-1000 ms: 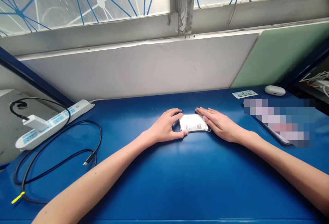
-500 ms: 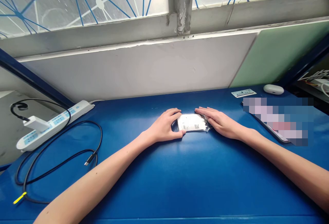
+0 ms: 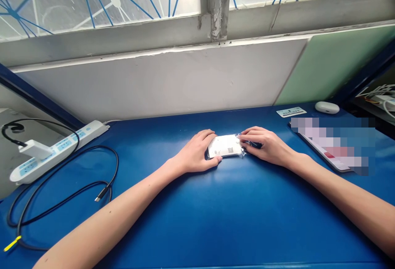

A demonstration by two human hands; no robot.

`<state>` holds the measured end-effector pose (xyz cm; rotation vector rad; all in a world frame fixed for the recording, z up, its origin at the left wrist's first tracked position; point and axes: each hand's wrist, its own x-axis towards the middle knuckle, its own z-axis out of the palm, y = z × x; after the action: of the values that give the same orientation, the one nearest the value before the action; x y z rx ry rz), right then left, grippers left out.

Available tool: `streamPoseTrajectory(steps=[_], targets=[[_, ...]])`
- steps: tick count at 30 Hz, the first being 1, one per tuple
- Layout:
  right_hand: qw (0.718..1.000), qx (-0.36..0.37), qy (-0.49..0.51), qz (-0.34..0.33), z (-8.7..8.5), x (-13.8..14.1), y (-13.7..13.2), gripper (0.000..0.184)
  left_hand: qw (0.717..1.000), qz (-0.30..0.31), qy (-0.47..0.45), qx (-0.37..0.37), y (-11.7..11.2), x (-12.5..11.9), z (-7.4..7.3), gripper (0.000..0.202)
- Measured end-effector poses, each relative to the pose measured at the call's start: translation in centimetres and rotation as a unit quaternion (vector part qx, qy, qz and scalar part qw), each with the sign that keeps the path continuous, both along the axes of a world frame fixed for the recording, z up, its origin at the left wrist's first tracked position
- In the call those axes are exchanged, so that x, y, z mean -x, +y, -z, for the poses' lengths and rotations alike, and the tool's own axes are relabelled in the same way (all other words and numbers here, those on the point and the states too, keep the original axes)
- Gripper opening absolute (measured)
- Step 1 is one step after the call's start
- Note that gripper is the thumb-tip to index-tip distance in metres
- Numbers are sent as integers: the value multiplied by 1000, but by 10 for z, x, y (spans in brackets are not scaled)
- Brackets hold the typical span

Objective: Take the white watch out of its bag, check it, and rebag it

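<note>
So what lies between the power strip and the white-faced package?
The head view shows, from the power strip to the white-faced package: part of the black cable, some blue tabletop, then the left hand around the package's left end.

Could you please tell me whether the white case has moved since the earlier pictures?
No; the white case keeps its place against the fixed green panel; only the view shifted.

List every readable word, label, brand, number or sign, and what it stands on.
Nothing is legible.
White rectangular packet in clear plastic: square code visible, any wording too small to read.
Flat white-and-blue card: a line of marks, too blurred.
Long white power strip: blue markings, too small.
Flat dark-edged slab: mostly pixelated, unreadable.
</note>
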<state>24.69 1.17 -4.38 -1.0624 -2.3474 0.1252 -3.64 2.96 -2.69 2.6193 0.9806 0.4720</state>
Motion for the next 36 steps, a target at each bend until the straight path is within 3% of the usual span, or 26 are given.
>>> streamPoseTrajectory(steps=[10,18,26,31,36], targets=[[998,39,-11,-40,0,-7,3,33,997,-25,-37,71,4,5,4,60],[996,75,33,-39,0,-8,4,31,996,-28,-38,79,3,4,2,59],[991,107,77,18,6,-4,3,36,997,-36,-27,62,1,3,1,63],[975,179,113,62,7,0,1,34,998,-29,-16,47,1,1,0,65],[971,207,105,61,4,-2,3,34,999,-25,-21,43,2,2,2,65]])
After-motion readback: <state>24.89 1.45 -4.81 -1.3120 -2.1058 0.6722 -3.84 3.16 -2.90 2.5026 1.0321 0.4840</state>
